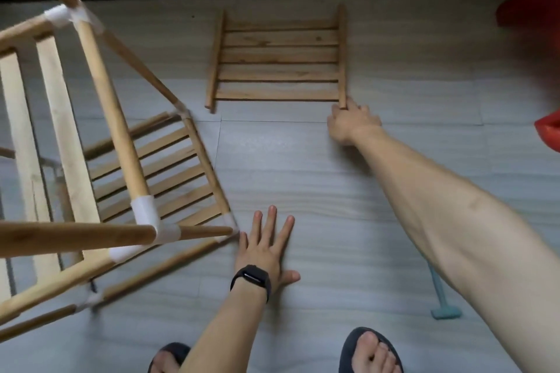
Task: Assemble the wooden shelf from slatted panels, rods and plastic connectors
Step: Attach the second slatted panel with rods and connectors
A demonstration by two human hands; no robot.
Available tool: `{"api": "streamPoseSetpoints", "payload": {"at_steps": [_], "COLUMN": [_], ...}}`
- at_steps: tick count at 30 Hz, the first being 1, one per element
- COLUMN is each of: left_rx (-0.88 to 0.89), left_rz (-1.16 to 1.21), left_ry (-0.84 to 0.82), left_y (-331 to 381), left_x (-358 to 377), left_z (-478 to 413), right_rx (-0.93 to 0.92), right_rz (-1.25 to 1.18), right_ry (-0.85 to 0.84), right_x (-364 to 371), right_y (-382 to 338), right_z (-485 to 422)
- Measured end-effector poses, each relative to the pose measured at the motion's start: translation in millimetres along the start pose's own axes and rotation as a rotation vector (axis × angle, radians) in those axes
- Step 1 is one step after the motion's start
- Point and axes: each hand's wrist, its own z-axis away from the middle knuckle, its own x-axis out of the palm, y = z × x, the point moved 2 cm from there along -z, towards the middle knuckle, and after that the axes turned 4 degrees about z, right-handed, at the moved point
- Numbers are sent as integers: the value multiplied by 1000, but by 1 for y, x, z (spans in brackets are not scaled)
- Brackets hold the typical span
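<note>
No legible text, label, brand or number anywhere. Dark display on the black band-shaped wrist tracker [251,278]: too blurred to read.

You've one loose slatted panel [278,71] at upper centre, five slats [278,54] between two side rods [341,57]; one part-built shelf frame [110,118] at left; one wristband [251,277]; one teal tool [444,310] lower right; two sandals [348,351] at the bottom edge.

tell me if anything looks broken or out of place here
Nothing stands out. The loose slatted wooden panel lies flat on the grey floor, slats even and whole, the right hand gripping its near corner. The half-built wooden frame shows no break; the left hand rests flat beside it.
</note>
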Motion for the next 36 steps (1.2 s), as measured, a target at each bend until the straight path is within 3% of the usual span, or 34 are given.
{"api": "streamPoseSetpoints", "payload": {"at_steps": [4, 10, 18, 23, 33, 36], "left_rx": [1, 17, -16, -9, 32, 46], "left_rz": [5, 32, 17, 28, 158, 269], "left_ry": [-13, -25, -27, -27, 25, 82], "left_y": [0, 0, 1, 0, -4, -7], "left_x": [-1, -5, -3, -1, -1, -1], "left_z": [2, 4, 1, 1, 4, 7], "right_rx": [22, 49, -16, -21, 36, 96], "right_rz": [56, 29, -4, 144, 65, 18], "right_ry": [99, 26, 41, 70, 123, 209], "right_x": [32, 39, -10, 7, 86, 101], "right_y": [24, 46, 6, 7, 99, 125], "right_z": [33, 70, 14, 12, 130, 169]}}
